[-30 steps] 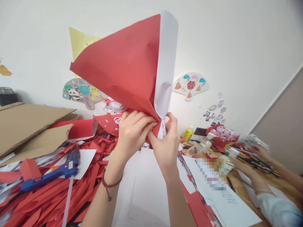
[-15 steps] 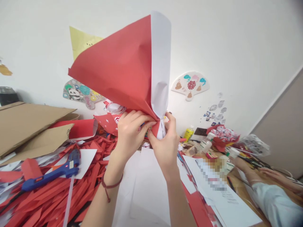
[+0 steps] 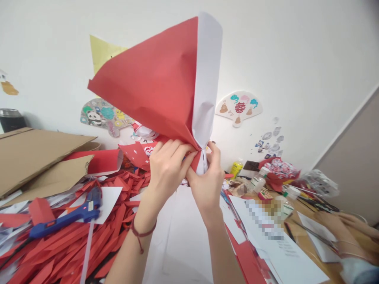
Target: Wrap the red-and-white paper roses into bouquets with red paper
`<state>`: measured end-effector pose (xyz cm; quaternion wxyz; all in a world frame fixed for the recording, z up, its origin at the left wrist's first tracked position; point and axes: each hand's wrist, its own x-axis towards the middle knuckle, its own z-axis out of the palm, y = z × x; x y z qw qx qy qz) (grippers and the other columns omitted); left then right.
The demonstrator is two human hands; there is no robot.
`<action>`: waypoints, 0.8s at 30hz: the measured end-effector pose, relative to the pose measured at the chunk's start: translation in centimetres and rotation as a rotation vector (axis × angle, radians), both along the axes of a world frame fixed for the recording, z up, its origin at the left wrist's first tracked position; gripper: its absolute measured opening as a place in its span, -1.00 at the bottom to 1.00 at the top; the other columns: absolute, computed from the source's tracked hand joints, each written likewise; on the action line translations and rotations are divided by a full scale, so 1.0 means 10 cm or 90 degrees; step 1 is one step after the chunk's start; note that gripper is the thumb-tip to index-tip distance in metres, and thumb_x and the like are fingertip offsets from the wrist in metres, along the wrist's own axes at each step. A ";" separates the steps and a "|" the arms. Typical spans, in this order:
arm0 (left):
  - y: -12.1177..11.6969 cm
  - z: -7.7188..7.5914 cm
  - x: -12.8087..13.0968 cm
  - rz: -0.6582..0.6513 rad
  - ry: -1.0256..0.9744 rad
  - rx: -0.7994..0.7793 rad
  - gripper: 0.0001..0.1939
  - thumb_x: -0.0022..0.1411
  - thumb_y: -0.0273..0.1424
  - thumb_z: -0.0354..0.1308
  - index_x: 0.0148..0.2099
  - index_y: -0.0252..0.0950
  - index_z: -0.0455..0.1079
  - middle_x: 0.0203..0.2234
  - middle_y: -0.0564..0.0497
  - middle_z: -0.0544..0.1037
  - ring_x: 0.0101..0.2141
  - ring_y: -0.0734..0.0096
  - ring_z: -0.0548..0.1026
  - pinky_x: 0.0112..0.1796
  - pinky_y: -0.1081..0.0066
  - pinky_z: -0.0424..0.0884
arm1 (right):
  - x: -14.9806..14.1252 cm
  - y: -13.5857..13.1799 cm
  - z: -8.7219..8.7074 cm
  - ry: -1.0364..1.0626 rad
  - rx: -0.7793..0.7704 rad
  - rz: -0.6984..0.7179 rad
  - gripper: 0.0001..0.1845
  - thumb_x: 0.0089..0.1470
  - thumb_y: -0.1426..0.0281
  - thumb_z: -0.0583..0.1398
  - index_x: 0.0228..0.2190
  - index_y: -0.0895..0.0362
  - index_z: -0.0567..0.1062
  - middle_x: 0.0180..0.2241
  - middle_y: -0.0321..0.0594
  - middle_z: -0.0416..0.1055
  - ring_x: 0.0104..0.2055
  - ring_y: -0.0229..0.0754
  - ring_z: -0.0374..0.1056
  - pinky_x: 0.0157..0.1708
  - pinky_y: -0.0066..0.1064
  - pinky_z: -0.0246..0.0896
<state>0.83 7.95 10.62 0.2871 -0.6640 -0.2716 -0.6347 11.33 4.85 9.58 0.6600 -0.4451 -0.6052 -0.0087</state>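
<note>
Both my hands grip a large fan-shaped bouquet wrapper of paper, red outside with a white folded edge on its right. It is held up in front of the wall and flares upward from a narrow gathered neck. My left hand is closed on the left of the neck, thumb and fingers pinching the red paper. On the right, my right hand is wrapped round the white pleats, its thumb pressed against the neck. The wrapper's inside and far side are hidden.
Red paper strips heap at left under a blue glue gun, beside cardboard. White sheets lie below my hands. At right are bottles, a red-and-white bouquet and a co-worker's hand near scissors.
The wrapper has shifted slightly right and tilted a little, its neck still pinched by both hands. At right, the co-worker's arms have moved lower, and scissors and a white paper piece now show.
</note>
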 end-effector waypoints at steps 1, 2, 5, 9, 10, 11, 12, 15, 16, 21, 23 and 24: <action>0.00 0.00 0.01 0.027 0.010 0.019 -0.93 0.28 -0.41 0.13 -0.27 -0.24 0.41 -0.50 0.04 0.49 -0.44 0.36 0.39 -0.34 0.31 0.18 | -0.01 0.00 0.00 0.003 -0.003 -0.006 -0.32 -0.02 0.46 0.24 0.15 0.04 0.23 -0.02 -0.12 0.43 -0.03 -0.04 0.39 -0.06 -0.16 0.34; 0.01 0.00 0.01 0.051 0.021 0.037 -0.94 0.28 -0.42 0.12 -0.27 -0.24 0.40 -0.51 0.04 0.48 -0.45 0.36 0.38 -0.36 0.30 0.16 | -0.01 -0.01 -0.01 0.006 -0.007 -0.016 -0.32 -0.02 0.47 0.23 0.15 0.05 0.23 -0.03 -0.12 0.43 -0.04 -0.04 0.39 -0.07 -0.16 0.35; 0.01 -0.01 0.03 0.099 0.054 0.082 -0.96 0.26 -0.45 0.12 -0.28 -0.26 0.37 -0.53 0.03 0.44 -0.48 0.37 0.35 -0.39 0.30 0.12 | -0.02 -0.02 -0.01 0.001 -0.012 -0.044 -0.32 -0.03 0.47 0.21 0.15 0.07 0.24 -0.04 -0.10 0.43 -0.05 -0.03 0.39 -0.10 -0.18 0.36; 0.02 -0.01 0.02 0.131 0.053 0.142 -0.96 0.23 -0.48 0.14 -0.30 -0.28 0.33 -0.54 0.04 0.44 -0.51 0.39 0.33 -0.42 0.31 0.13 | -0.03 -0.03 -0.02 -0.030 -0.009 -0.068 -0.34 0.00 0.44 0.18 0.16 0.09 0.23 -0.06 -0.08 0.44 -0.07 -0.01 0.40 -0.10 -0.16 0.33; 0.03 -0.01 0.02 0.134 0.050 0.152 -0.95 0.23 -0.48 0.14 -0.30 -0.27 0.33 -0.54 0.04 0.44 -0.51 0.39 0.33 -0.43 0.32 0.13 | -0.03 -0.04 -0.02 -0.032 -0.014 -0.071 -0.35 0.01 0.43 0.17 0.16 0.10 0.23 -0.07 -0.08 0.44 -0.08 -0.01 0.40 -0.11 -0.15 0.32; 0.03 -0.02 0.02 0.133 0.049 0.159 -0.95 0.22 -0.49 0.14 -0.31 -0.27 0.33 -0.54 0.04 0.44 -0.51 0.39 0.33 -0.43 0.32 0.14 | -0.03 -0.04 -0.01 -0.031 -0.021 -0.071 -0.36 0.02 0.42 0.16 0.16 0.09 0.23 -0.08 -0.08 0.45 -0.09 -0.01 0.40 -0.12 -0.16 0.32; 0.04 -0.03 0.03 0.130 0.049 0.163 -0.94 0.22 -0.49 0.14 -0.31 -0.27 0.33 -0.54 0.04 0.44 -0.51 0.40 0.34 -0.43 0.32 0.14 | -0.03 -0.05 -0.01 -0.027 -0.029 -0.069 -0.38 0.04 0.42 0.15 0.16 0.09 0.23 -0.09 -0.09 0.45 -0.10 -0.02 0.40 -0.14 -0.18 0.32; 0.06 -0.05 0.04 0.110 0.043 0.172 -0.93 0.21 -0.52 0.14 -0.31 -0.26 0.32 -0.56 0.06 0.42 -0.53 0.42 0.34 -0.45 0.34 0.16 | -0.02 -0.06 0.01 -0.012 -0.050 -0.053 -0.40 0.04 0.40 0.15 0.14 0.07 0.23 -0.10 -0.11 0.44 -0.13 -0.05 0.40 -0.22 -0.26 0.32; 0.06 -0.06 0.04 0.103 0.041 0.178 -0.92 0.19 -0.52 0.15 -0.31 -0.27 0.33 -0.57 0.07 0.42 -0.53 0.43 0.34 -0.45 0.35 0.17 | -0.01 -0.07 0.02 -0.010 -0.054 -0.048 -0.39 0.03 0.40 0.16 0.14 0.06 0.23 -0.11 -0.12 0.44 -0.15 -0.06 0.40 -0.24 -0.28 0.32; 0.08 -0.08 0.03 0.070 0.035 0.223 -0.90 0.16 -0.54 0.19 -0.28 -0.27 0.34 -0.57 0.09 0.43 -0.55 0.47 0.34 -0.46 0.38 0.23 | 0.00 -0.10 0.03 -0.017 -0.061 -0.048 -0.33 -0.01 0.44 0.17 0.16 0.07 0.21 -0.14 -0.13 0.45 -0.15 -0.05 0.40 -0.22 -0.26 0.32; 0.08 -0.08 0.03 0.056 0.035 0.242 -0.91 0.16 -0.54 0.19 -0.29 -0.28 0.35 -0.59 0.09 0.41 -0.56 0.48 0.32 -0.47 0.39 0.23 | 0.00 -0.12 0.03 -0.019 -0.063 -0.039 -0.31 -0.03 0.46 0.17 0.17 0.07 0.20 -0.14 -0.14 0.45 -0.14 -0.05 0.40 -0.21 -0.25 0.32; 0.08 -0.08 0.03 0.050 0.036 0.249 -0.91 0.17 -0.54 0.19 -0.29 -0.28 0.35 -0.60 0.09 0.39 -0.56 0.48 0.31 -0.48 0.39 0.22 | 0.00 -0.12 0.02 -0.022 -0.062 -0.032 -0.30 -0.03 0.47 0.17 0.17 0.07 0.21 -0.14 -0.14 0.46 -0.15 -0.06 0.40 -0.21 -0.26 0.33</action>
